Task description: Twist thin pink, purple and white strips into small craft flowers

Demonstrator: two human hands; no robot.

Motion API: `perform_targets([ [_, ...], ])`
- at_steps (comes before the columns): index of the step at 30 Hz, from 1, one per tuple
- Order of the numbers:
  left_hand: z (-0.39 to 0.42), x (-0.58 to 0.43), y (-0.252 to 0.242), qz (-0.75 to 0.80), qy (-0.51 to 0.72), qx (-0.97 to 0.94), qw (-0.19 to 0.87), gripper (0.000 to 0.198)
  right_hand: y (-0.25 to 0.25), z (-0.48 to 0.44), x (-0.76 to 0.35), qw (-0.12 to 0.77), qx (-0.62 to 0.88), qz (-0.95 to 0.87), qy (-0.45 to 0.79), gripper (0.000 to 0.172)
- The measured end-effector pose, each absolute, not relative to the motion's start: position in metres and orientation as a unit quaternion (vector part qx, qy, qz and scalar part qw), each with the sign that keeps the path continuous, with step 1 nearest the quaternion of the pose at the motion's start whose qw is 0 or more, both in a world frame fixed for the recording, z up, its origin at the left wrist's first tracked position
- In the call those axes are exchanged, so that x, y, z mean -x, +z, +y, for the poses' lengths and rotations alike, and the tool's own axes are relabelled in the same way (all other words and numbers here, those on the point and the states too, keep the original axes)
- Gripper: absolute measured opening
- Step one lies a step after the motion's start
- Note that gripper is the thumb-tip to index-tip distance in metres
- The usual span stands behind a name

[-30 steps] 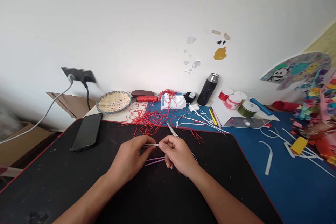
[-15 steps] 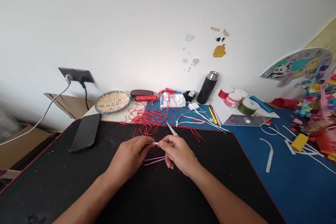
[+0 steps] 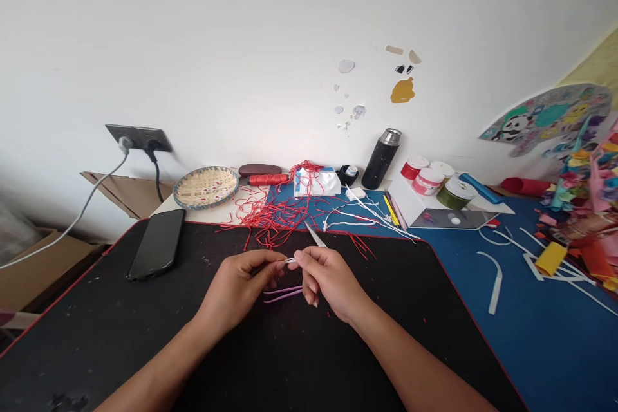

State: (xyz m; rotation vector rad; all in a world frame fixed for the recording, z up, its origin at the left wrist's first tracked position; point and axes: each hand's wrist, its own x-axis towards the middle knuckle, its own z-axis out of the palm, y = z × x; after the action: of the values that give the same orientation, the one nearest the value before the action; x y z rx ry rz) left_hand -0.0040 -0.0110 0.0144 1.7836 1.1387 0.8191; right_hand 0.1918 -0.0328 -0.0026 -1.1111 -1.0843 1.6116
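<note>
One white strip (image 3: 290,261) — sideways between hands (image 3: 236,290) (image 3: 331,283)

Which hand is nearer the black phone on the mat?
The left hand is nearer, to the phone's right. The right hand is farther right, beyond the left hand.

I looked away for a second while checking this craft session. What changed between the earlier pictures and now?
Both hands moved slightly forward and up. The left hand and right hand still pinch the white strip, and less of it shows now. Nothing was taken up or let go. The purple strips, pointed metal tool and red threads stayed as they were.
</note>
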Motion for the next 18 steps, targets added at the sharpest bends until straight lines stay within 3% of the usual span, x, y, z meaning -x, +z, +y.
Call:
perform_targets([
  [5, -0.0076, 0.0, 0.0208, 0.458, 0.338, -0.586, 0.577, 0.034, -0.0011, -0.0317, -0.1922, 0.453, 0.445, -0.456, 0.624, 0.044],
  [13, -0.0073, 0.0011, 0.0179, 0.417, 0.332, -0.493, 0.688, 0.036, 0.002, -0.0326, -0.1924, 0.455, 0.438, -0.477, 0.611, 0.043],
  [18, -0.0087, 0.0018, 0.0155, 0.403, 0.35, -0.487, 0.691, 0.031, 0.0006, -0.033, -0.1912, 0.45, 0.458, -0.489, 0.59, 0.041],
])
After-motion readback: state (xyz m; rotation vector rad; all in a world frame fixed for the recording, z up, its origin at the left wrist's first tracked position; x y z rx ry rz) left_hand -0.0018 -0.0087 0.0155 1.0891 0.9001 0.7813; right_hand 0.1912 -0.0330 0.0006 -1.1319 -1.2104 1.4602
